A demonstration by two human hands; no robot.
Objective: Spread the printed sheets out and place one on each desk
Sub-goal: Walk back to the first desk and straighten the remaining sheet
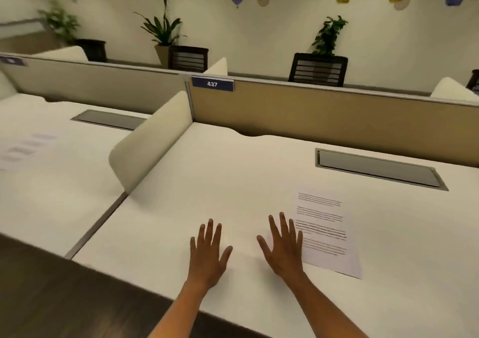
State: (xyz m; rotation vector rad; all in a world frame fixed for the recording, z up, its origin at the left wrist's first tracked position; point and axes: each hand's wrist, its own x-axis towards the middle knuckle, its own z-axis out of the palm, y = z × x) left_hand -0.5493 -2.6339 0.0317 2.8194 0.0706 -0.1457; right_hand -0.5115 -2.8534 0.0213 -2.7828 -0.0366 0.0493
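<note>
Head view: two worktops fill the frame, the near worktop (233,182) under the 437 label (212,84) and the left worktop (51,195) at ten o'clock, split by a curved divider (153,143). Each already carries one printed sheet: one (324,231) at three o'clock of the hands, one (20,148) faint at the left edge. The left hand (208,253) and right hand (283,249) lie flat, fingers spread, each grip apart and empty; the right fingertips overlap the sheet's left edge. This desk looks served, so the next move probably calls for lifting away toward another desk. Count: two sheets, two cable trays, three plants.
</note>
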